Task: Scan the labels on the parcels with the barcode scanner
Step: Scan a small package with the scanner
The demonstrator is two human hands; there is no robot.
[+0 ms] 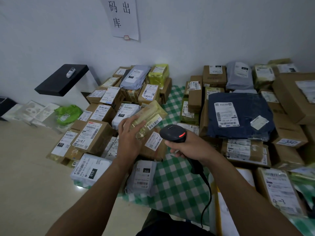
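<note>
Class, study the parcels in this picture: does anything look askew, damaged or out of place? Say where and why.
A small white sticker on the dark blue parcel sits crooked and wrinkled, unlike the neat main label. A crumpled green bag lies on the floor beside the left pile.

The green-and-white checked cloth point(172, 181) carries two groups. Left group: cardboard boxes point(100, 133) and grey mailer bags point(136, 188), stacked touching. Right group: further boxes and a dark blue bag point(247, 106).
</note>
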